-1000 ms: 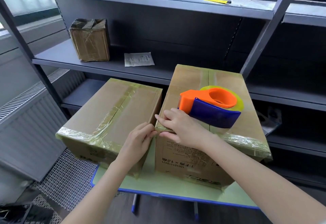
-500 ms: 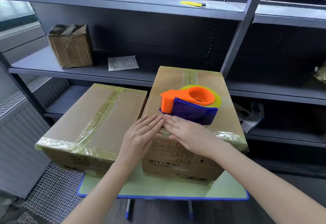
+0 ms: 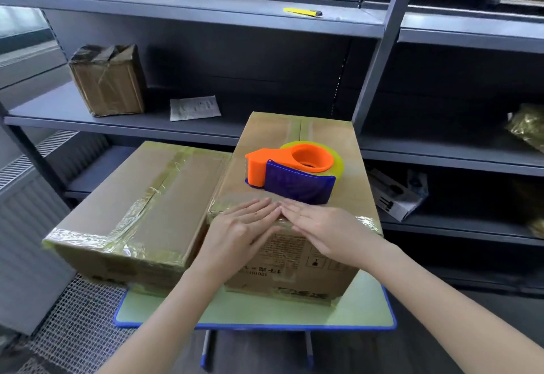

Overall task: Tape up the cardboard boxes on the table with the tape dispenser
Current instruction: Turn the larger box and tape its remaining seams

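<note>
Two taped cardboard boxes stand side by side on a small green table (image 3: 359,312) with a blue rim. The orange and blue tape dispenser (image 3: 290,172) with a yellowish roll lies on top of the right box (image 3: 329,135). My left hand (image 3: 240,231) and my right hand (image 3: 323,231) lie flat with straight fingers over the near top edge of the right box, fingertips meeting, pressing on the tape strip there. The left box (image 3: 141,206) shows crinkled tape along its seam and near edge.
Grey metal shelving (image 3: 206,130) stands right behind the table. It bears a small taped box (image 3: 109,79), a paper slip (image 3: 194,107) and a yellow utility knife (image 3: 302,12). Wrapped packages lie on the right shelves. A radiator (image 3: 26,226) and wire mesh are at left.
My hands went from the right box's near left corner to the middle of its near edge and now lie flat. The view has shifted, so the boxes appear further left.
</note>
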`<state>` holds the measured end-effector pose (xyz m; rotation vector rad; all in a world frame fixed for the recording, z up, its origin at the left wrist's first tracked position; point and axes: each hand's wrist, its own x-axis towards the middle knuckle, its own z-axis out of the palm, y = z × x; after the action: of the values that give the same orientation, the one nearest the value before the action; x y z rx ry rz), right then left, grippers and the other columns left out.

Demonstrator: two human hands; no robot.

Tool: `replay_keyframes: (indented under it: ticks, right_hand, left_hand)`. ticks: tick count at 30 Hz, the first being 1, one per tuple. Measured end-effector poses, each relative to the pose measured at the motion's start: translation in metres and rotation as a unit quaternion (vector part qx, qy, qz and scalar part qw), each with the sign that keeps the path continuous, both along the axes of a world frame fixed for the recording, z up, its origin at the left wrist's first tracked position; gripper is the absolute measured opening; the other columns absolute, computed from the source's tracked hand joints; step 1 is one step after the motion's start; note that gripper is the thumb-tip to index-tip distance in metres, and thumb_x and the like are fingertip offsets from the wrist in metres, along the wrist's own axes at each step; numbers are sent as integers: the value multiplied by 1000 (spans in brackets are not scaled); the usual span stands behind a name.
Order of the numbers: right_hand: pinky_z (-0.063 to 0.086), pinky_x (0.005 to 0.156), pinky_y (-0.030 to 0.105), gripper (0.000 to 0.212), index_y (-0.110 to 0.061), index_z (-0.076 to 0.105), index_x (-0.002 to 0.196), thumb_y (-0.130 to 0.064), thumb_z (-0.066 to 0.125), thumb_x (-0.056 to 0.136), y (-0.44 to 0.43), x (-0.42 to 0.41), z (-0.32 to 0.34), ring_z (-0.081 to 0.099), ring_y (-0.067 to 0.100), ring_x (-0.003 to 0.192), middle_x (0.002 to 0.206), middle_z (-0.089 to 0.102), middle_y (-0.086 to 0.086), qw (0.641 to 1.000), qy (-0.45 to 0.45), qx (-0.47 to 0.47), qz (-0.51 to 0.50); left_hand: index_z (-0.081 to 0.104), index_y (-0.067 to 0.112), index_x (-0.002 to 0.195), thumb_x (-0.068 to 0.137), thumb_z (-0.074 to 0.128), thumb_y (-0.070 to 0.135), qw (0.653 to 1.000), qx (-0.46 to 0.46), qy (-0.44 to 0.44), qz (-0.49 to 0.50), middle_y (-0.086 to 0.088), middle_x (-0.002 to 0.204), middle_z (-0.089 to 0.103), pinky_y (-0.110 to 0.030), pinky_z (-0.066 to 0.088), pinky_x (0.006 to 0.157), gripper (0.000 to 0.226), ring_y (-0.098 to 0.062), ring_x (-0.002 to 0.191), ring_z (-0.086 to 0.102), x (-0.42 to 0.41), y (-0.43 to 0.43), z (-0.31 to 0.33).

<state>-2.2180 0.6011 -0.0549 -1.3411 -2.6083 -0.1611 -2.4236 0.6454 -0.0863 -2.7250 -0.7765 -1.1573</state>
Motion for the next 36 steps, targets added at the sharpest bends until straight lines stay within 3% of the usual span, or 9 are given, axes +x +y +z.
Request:
replay_keyframes:
  ticks: [4, 8, 10, 14, 17, 21, 27, 33, 36]
  right_hand:
    - [45, 98, 30, 44, -5, 60, 125, -24, 38, 92, -16, 27, -2, 57, 19, 119, 128, 60, 11, 999, 1, 28, -20]
    - [43, 97, 33, 48, -5, 61, 123, -3, 56, 76, -19, 37, -11, 60, 23, 115, 127, 60, 12, 998, 43, 30, -24]
    - [45, 97, 34, 50, -5, 61, 124, 1, 57, 74, -18, 37, -13, 59, 23, 116, 127, 60, 12, 998, 58, 29, -16]
    - [46, 100, 37, 50, -4, 55, 130, 2, 54, 80, -16, 40, -7, 53, 24, 123, 135, 54, 12, 998, 60, -16, 1]
    - [34, 109, 25, 44, -11, 50, 136, -6, 50, 92, -19, 57, 5, 42, 11, 132, 141, 47, 2, 993, 99, -64, -11]
    - [50, 95, 31, 36, -11, 66, 120, -11, 51, 87, -28, 89, 14, 57, 12, 118, 122, 64, 1, 992, 115, -14, -52]
    - [54, 86, 29, 25, -12, 73, 101, -11, 54, 85, -35, 100, 4, 58, 12, 116, 116, 68, 2, 993, 104, -2, -60]
    - [29, 108, 15, 34, -6, 63, 122, -6, 47, 91, -38, 112, 3, 38, 5, 129, 130, 57, -2, 975, 197, -73, -76]
    - [18, 110, 10, 42, -5, 57, 129, 1, 45, 89, -41, 128, 2, 30, 5, 134, 136, 53, -1, 975, 181, -68, -104]
  left_hand:
    - [69, 9, 113, 92, 54, 27, 999, 17, -11, -39, -5, 119, 65, -31, 45, 101, 32, -15, 116, 58, 36, -6, -3]
    - [68, 8, 113, 90, 59, 19, 997, 6, -53, -48, -5, 118, 65, -33, 50, 97, 27, -14, 115, 59, 52, -4, -15]
    - [69, 6, 111, 89, 62, 15, 997, 24, -64, -44, -6, 117, 66, -33, 51, 94, 25, -14, 113, 60, 52, -3, -20]
    - [70, 6, 110, 89, 63, 18, 997, 49, -49, -24, -6, 116, 66, -33, 51, 94, 25, -14, 111, 62, 54, -6, -18]
    - [70, 8, 110, 89, 62, 28, 998, 48, -40, 3, -4, 115, 67, -32, 53, 91, 30, -12, 109, 63, 56, -10, -13]
    - [74, 11, 104, 92, 58, 30, 997, 59, -34, -35, -1, 110, 69, -29, 53, 91, 27, -10, 106, 64, 79, -22, -5]
    - [72, 8, 107, 93, 56, 25, 995, 23, -56, -83, -4, 114, 67, -28, 50, 95, 28, -12, 110, 62, 117, -25, -6]
    - [75, 11, 101, 90, 62, 24, 996, 28, -61, -51, -1, 110, 69, -29, 50, 95, 21, -11, 108, 63, 123, -32, -10]
    - [75, 12, 100, 88, 64, 30, 998, 10, -56, -36, 1, 108, 70, -29, 50, 94, 24, -11, 108, 63, 128, -39, -7]
